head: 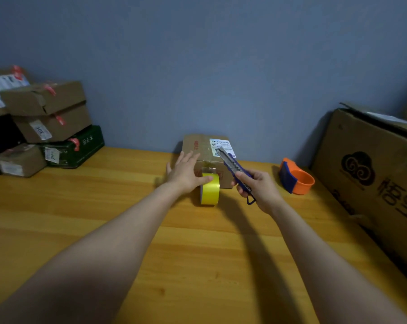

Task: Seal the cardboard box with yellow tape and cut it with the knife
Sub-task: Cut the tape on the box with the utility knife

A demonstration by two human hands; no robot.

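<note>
A small cardboard box (203, 146) with a white label stands near the wall on the wooden table (104, 218). A roll of yellow tape (210, 191) stands on edge right in front of it. My left hand (186, 173) is spread open, fingers toward the box, thumb resting on top of the roll. My right hand (258, 187) grips a blue utility knife (235, 168). Its blade is extended and points up and left over the box's right front corner.
An orange and blue tape dispenser (296, 176) sits right of the box. A large printed cardboard carton (371, 174) leans at the right edge. Several stacked parcels (43, 122) fill the back left corner. A blue-grey wall closes the far side.
</note>
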